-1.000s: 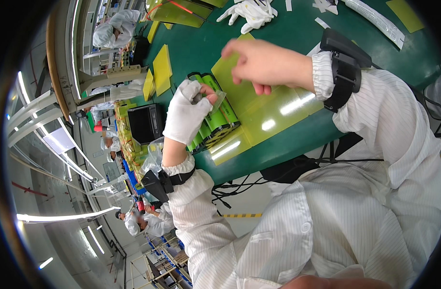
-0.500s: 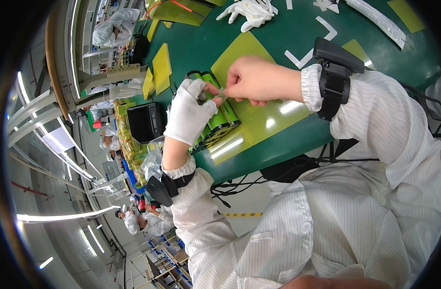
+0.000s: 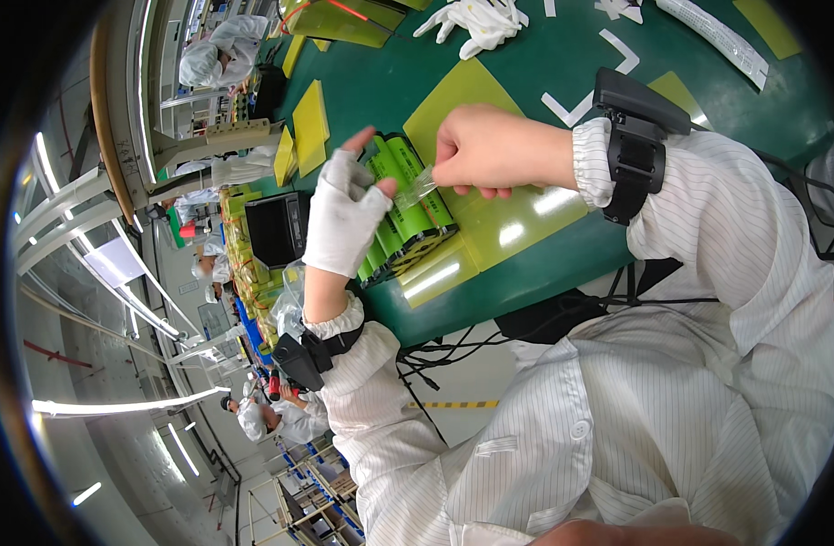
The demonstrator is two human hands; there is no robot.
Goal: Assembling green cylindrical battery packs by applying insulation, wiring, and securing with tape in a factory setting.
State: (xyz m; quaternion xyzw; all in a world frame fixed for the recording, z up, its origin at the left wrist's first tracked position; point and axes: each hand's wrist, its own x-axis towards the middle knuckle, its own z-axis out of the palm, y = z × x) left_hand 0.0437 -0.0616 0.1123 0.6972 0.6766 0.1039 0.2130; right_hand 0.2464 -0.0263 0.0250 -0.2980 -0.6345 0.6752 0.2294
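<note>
A pack of green cylindrical battery cells (image 3: 424, 219) lies on the green table, its dark end facing me. My right hand (image 3: 499, 150), bare, pinches a clear plastic strip (image 3: 420, 187) that hangs over the cells; I cannot make out whether it is tape or film. At the pack's left side is my left hand (image 3: 342, 218), in a white glove with bare fingertips. Its index finger points away and its thumb stands apart, with nothing visible between them. The left palm partly hides the pack.
Yellow sheets (image 3: 467, 91) lie under and beside the pack. Beyond them are white gloves (image 3: 479, 25), L-shaped white strips (image 3: 570, 111) and a long white tube (image 3: 716, 38). A black open box (image 3: 276, 229) stands at left. Cables (image 3: 435, 350) hang below the table edge (image 3: 490, 309). Co-workers are farther left.
My left hand has let go of the clear strip and drawn back left, its index finger stretching out. The strip now shows more fully from my right hand, which has hardly moved.
</note>
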